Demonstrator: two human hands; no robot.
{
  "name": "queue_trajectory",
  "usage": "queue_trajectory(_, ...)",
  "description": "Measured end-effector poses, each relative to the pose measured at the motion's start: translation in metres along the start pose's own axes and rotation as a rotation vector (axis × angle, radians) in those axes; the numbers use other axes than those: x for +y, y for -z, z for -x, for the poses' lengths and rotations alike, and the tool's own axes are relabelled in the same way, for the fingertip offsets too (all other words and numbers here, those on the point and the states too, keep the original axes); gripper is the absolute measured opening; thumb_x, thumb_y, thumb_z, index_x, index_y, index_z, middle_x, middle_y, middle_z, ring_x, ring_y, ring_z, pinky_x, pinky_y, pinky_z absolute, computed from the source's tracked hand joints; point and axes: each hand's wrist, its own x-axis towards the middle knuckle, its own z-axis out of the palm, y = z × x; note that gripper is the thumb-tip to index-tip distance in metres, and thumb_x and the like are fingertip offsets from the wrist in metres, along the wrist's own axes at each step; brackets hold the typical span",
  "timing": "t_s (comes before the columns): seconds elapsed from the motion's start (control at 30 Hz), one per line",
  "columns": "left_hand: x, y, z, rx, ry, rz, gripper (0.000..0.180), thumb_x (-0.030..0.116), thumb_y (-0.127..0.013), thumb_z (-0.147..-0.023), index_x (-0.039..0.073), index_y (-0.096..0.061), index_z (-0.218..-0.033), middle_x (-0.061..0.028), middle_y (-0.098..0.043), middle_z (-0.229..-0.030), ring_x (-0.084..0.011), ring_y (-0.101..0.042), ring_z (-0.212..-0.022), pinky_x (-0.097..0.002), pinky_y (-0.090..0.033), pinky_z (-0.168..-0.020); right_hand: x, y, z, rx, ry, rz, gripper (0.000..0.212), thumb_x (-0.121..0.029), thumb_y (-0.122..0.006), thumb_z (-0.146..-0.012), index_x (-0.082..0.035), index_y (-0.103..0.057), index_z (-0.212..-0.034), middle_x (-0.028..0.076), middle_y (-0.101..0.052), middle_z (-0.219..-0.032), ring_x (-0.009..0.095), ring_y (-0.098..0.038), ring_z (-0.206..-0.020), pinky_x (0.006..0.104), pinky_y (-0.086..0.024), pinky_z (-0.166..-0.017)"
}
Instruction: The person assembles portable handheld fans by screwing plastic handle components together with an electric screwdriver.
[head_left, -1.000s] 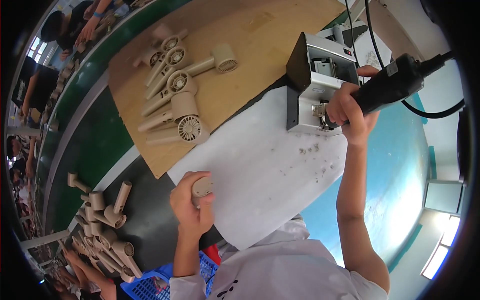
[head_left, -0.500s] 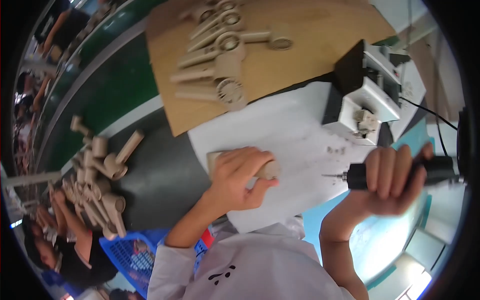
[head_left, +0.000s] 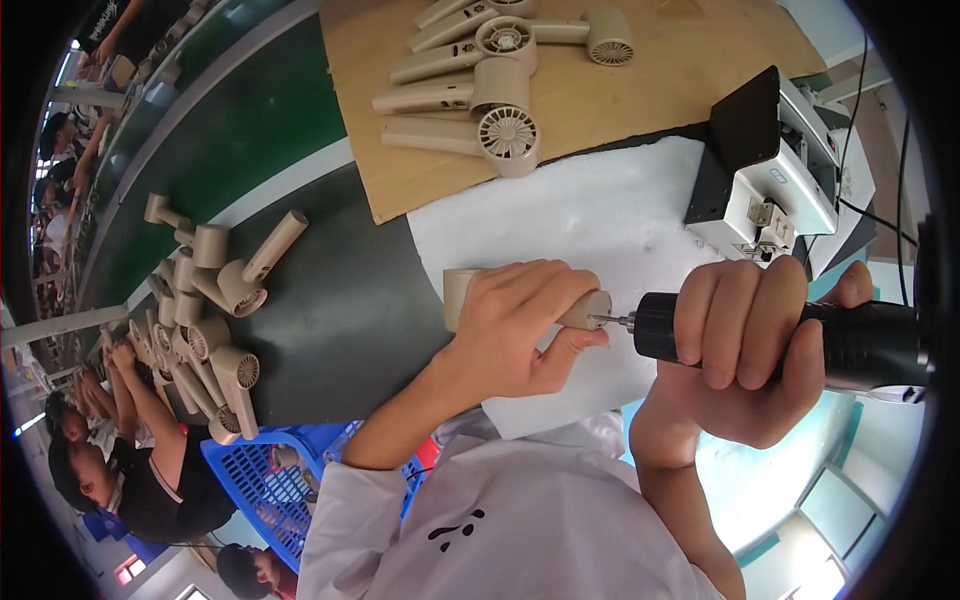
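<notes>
A beige handheld fan (head_left: 460, 292) lies on the white sheet (head_left: 575, 225), and my left hand (head_left: 515, 325) is closed around its handle. Much of the fan is hidden under that hand; the round handle end sticks out past the thumb and index finger, facing right. My right hand (head_left: 745, 325) is wrapped around a black electric screwdriver (head_left: 655, 328) held level. Its thin bit points left, with the tip at the end face of the handle. Whether a screw sits at the tip is too small to tell.
Several beige fans (head_left: 508, 135) lie on brown cardboard (head_left: 600, 105) ahead. More fans (head_left: 240, 285) are heaped on the dark conveyor at left. A white-and-black screw feeder (head_left: 770, 180) stands right, beside a cable. A blue basket (head_left: 260, 480) is low left; other people sit beyond.
My right hand has brought the screwdriver left, so its bit has gone from apart to meeting the handle end. My left hand keeps its hold on the fan. The whole view has shifted slightly.
</notes>
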Motion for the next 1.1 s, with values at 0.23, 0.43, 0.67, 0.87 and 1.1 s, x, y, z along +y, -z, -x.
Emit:
queue_trajectory(0.23, 0.004, -0.006, -0.004, -0.026, 0.023, 0.002, 0.028, 0.009, -0.074, -0.07, -0.001, -0.061, -0.093, -0.011, -0.058, -0.069, -0.0267, -0.054, -0.053, -0.0315, -0.044, -0.05, 0.002, 0.007, 0.004, 0.013, 0.01, 0.02, 0.024, -0.009, -0.041, -0.098, -0.013, -0.04, -0.122, -0.001, -0.045, -0.065, 0.008, -0.042, -0.05, 0.0246, -0.043, -0.049)
queue_trajectory(0.43, 0.002, -0.003, -0.003, -0.101, 0.065, -0.045, 0.031, 0.018, -0.078, -0.073, 0.003, -0.061, -0.094, -0.0113, -0.063, -0.077, -0.0298, -0.061, -0.064, -0.0352, -0.049, -0.057, -0.016, 0.035, 0.004, 0.25, 0.117, 0.184, 0.027, -0.007, -0.042, -0.096, -0.015, -0.047, -0.121, -0.002, -0.037, -0.062, 0.009, -0.036, -0.049, 0.0278, -0.039, -0.052)
queue_trajectory(0.67, -0.003, 0.002, -0.002, -0.023, 0.055, 0.002, 0.027, 0.016, -0.077, -0.077, 0.002, -0.061, -0.093, -0.0087, -0.06, -0.068, -0.0245, -0.057, -0.054, -0.0308, -0.045, -0.049, -0.046, 0.115, -0.02, 0.507, 0.29, 0.61, 0.041, 0.006, -0.056, -0.083, -0.019, -0.052, -0.116, 0.0, -0.04, -0.062, 0.011, -0.039, -0.05, 0.0293, -0.038, -0.05)
queue_trajectory(0.87, 0.0, -0.002, -0.006, -0.056, 0.057, -0.004, 0.026, 0.016, -0.077, -0.077, 0.002, -0.06, -0.092, -0.0086, -0.059, -0.068, -0.0239, -0.057, -0.053, -0.0306, -0.044, -0.048, -0.031, 0.128, -0.026, 0.546, 0.211, 0.786, 0.034, 0.006, -0.055, -0.085, -0.008, -0.045, -0.114, 0.003, -0.042, -0.061, 0.011, -0.038, -0.05, 0.0298, -0.037, -0.046)
queue_trajectory(1.1, -0.001, -0.005, -0.006, -0.036, 0.013, -0.062, 0.026, 0.017, -0.076, -0.078, 0.002, -0.06, -0.092, -0.0084, -0.059, -0.068, -0.0233, -0.056, -0.053, -0.0305, -0.043, -0.047, -0.024, 0.127, -0.025, 0.554, 0.207, 0.798, 0.034, 0.005, -0.056, -0.085, -0.007, -0.043, -0.114, 0.003, -0.04, -0.061, 0.011, -0.036, -0.048, 0.029, -0.035, -0.046)
